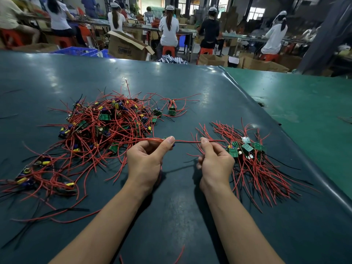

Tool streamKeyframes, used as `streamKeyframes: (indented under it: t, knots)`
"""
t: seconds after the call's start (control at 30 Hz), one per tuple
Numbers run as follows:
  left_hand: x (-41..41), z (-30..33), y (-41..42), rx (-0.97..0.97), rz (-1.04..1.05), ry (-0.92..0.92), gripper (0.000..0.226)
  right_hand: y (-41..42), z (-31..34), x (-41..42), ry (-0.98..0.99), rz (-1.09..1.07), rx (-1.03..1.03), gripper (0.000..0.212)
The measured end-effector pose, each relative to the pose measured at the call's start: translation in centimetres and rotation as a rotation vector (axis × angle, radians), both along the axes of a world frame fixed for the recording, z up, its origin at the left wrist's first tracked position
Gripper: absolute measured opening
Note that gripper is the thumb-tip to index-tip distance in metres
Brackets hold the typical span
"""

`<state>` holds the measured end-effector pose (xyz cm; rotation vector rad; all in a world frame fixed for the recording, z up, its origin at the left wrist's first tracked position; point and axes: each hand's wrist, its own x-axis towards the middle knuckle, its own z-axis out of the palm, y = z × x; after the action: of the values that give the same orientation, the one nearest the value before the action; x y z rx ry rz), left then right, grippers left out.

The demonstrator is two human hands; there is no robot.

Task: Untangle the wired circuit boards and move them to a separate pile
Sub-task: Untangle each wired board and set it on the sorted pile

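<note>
A big tangled pile of small green circuit boards with red and black wires [106, 122] lies left of centre on the dark mat. A neater pile of sorted boards [247, 155] lies to the right, wires fanned out. Between them my left hand [146, 159] pinches a small board with its wires at thumb and forefinger. My right hand [215, 161] pinches the other end of the same red and black wires [187, 141], stretched taut between both hands. The held board is mostly hidden by my left fingers.
A few more wired boards [172, 109] lie apart behind the big pile, and others trail at the near left [38, 172]. The dark mat [171, 206] ends at a raised edge on the right, beside a green surface [304, 103]. Seated workers and cardboard boxes fill the background.
</note>
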<state>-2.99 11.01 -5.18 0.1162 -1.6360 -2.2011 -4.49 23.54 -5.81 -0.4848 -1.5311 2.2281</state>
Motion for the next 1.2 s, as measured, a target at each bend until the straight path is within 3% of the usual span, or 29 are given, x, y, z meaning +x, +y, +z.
streamKeyframes:
  t: [0.17,0.23,0.37,0.47,0.57,0.73,0.83,0.93,1.03,1.13,1.2]
  knots:
    - [0.1,0.0,-0.1,-0.023,-0.006,0.02,0.016,0.3,-0.2,0.1,0.082,-0.108,0.467,0.022]
    - [0.2,0.1,-0.1,-0.028,-0.032,0.018,0.016,0.4,-0.2,0.0,0.052,-0.094,0.39,0.016]
    - [0.4,0.4,0.0,-0.041,-0.064,0.008,0.016,0.9,0.3,-0.1,0.004,-0.064,0.03,0.014]
    - [0.6,0.6,0.0,-0.033,-0.075,-0.006,0.018,1.1,0.6,0.0,0.004,-0.101,-0.08,0.026]
    - [0.8,0.6,0.0,-0.032,-0.076,-0.011,0.023,1.2,0.9,-0.1,0.021,-0.128,-0.21,0.022]
    - [0.6,0.6,-0.5,0.011,-0.094,-0.028,0.031,1.6,0.8,-0.1,0.063,-0.106,-0.12,0.022]
    - [0.4,0.7,-0.9,0.061,-0.053,-0.013,0.025,1.3,1.1,0.0,0.052,-0.03,-0.207,0.041]
    - [0.1,0.8,-1.3,0.135,0.028,-0.013,0.023,1.1,1.7,0.5,0.021,0.158,-0.335,0.04]
    - [-0.1,0.8,-1.4,0.165,0.05,-0.002,0.022,0.2,1.8,1.3,-0.055,0.394,-0.316,0.035]
    - [0.0,0.5,-1.1,0.123,0.019,-0.004,0.022,-0.5,1.8,1.7,-0.024,0.463,-0.301,0.05]
    - [0.3,0.4,-0.7,0.054,-0.022,0.0,0.023,-0.5,1.9,1.7,0.008,0.488,-0.268,0.045]
